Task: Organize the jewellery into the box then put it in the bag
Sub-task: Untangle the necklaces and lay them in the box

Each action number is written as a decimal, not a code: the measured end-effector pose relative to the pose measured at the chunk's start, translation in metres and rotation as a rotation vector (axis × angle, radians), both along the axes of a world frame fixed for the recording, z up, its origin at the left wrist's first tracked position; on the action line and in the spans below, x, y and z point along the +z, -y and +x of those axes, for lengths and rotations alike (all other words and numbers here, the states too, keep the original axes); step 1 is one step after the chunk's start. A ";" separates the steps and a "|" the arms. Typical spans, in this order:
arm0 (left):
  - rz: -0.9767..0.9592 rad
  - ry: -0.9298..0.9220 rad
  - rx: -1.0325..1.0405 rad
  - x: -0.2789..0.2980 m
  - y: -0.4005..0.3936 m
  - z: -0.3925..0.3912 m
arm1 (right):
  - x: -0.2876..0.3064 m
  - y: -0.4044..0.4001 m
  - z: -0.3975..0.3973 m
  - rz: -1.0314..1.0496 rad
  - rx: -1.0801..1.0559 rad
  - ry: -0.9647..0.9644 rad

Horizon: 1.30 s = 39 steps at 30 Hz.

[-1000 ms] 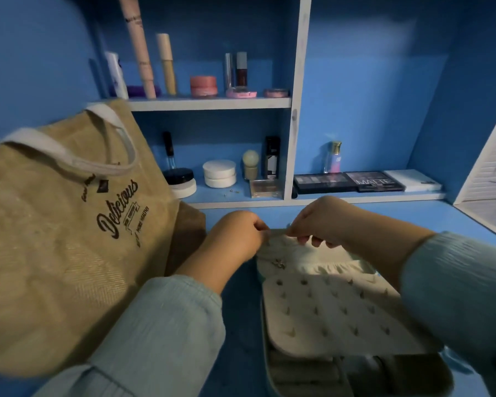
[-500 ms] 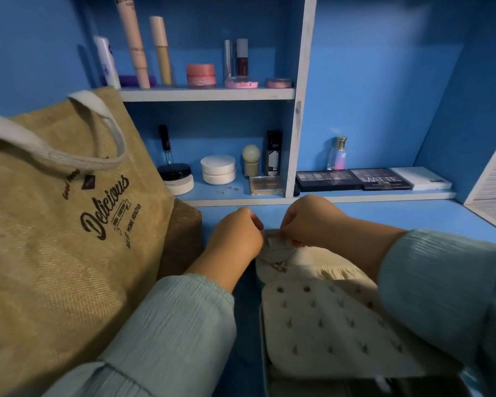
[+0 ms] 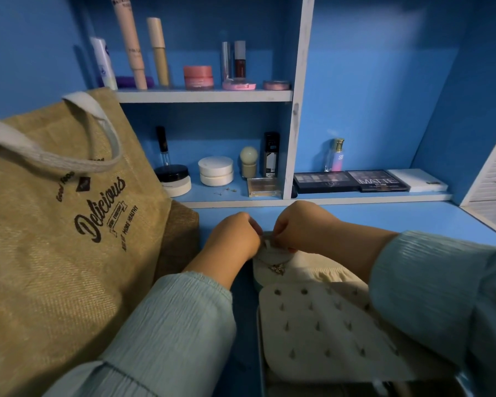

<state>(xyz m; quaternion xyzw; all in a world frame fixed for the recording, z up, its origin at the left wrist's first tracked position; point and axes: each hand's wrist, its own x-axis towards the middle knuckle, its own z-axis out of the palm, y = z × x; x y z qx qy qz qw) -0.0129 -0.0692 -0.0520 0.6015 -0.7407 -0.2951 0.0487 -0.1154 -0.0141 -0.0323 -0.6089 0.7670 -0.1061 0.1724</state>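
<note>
An open cream jewellery box (image 3: 321, 325) lies on the blue desk, its lid panel studded with small earring holes. A thin gold necklace with a small pendant (image 3: 277, 267) hangs across the lid's far end. My left hand (image 3: 235, 239) and my right hand (image 3: 301, 224) meet at the lid's top edge, fingers curled, pinching the necklace chain at a small white tab there. The fingertips are mostly hidden. A tan burlap tote bag (image 3: 55, 239) printed "Delicious" stands to the left with white handles.
Small loose earrings (image 3: 226, 191) lie on the lower shelf beside a white jar (image 3: 215, 171) and a compact. Eyeshadow palettes (image 3: 350, 181) sit at the right of the shelf. Tubes and pots line the upper shelf (image 3: 204, 96).
Both hands have come closer together and lowered onto the lid's top edge. The necklace pendant now hangs over the lid. The view has shifted slightly nearer and to the right.
</note>
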 end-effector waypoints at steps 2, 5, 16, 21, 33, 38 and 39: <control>0.018 0.000 -0.005 0.001 0.000 0.000 | 0.001 -0.001 0.000 0.015 -0.003 0.058; 0.063 -0.009 -0.013 0.007 -0.001 0.000 | 0.003 -0.005 -0.001 0.041 -0.024 0.158; 0.052 -0.382 -0.007 0.004 -0.031 0.026 | 0.010 -0.028 -0.012 0.091 -0.064 0.303; 0.020 -0.559 0.057 0.000 -0.038 0.033 | 0.008 -0.036 -0.016 0.029 -0.138 0.365; -0.161 -0.352 -0.255 0.001 -0.054 0.035 | 0.017 -0.052 -0.008 0.215 0.164 -0.059; -0.272 -0.262 -0.376 0.002 -0.056 0.038 | 0.020 -0.054 -0.010 0.234 0.215 -0.074; -0.282 -0.258 -0.387 0.002 -0.056 0.038 | 0.020 -0.054 -0.011 0.217 0.215 -0.074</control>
